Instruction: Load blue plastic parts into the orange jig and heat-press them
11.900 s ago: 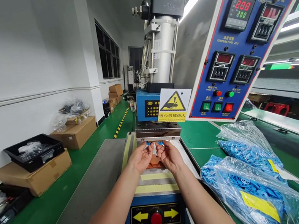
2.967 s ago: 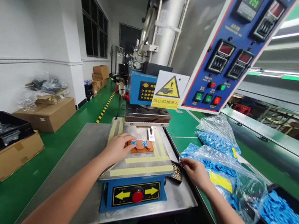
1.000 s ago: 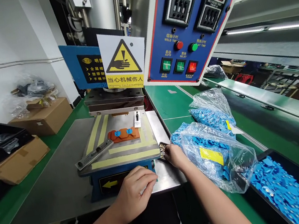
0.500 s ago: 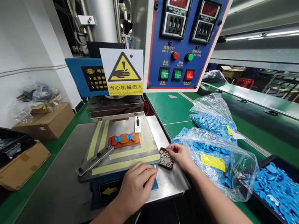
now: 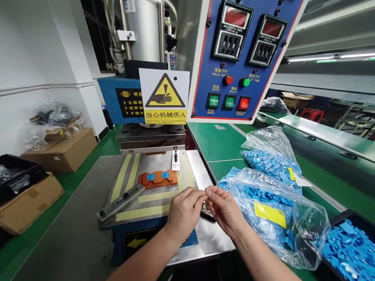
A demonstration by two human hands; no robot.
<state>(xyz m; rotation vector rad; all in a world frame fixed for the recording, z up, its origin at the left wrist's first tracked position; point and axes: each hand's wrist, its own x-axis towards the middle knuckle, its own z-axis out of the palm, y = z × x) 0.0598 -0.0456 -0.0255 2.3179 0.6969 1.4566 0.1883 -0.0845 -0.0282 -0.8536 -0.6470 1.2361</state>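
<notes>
My left hand [image 5: 186, 211] and my right hand [image 5: 224, 209] meet fingertip to fingertip over the right edge of the press table. Both are closed in a pinch; what sits between the fingertips is too small to make out. Partly hidden below them is a small black tray [image 5: 206, 211] of tiny brass-coloured pieces. Farther back, an orange fixture [image 5: 159, 183] bears two small blue plastic parts [image 5: 151, 177] under the press head [image 5: 152, 143]. A metal bar [image 5: 122, 204] lies aslant to the fixture's left.
Clear bags of blue parts [image 5: 268, 193] lie to the right, with a black bin of blue pieces [image 5: 362, 250] nearer me. A warning sign [image 5: 166, 96] and a blue control panel [image 5: 234, 74] hang above. Cartons [image 5: 62, 152] stand at the left.
My right hand has lifted from the small tray and moved left to my left hand. My left hand has risen and shifted right, its fingertips now against the right ones. The view has shifted slightly.
</notes>
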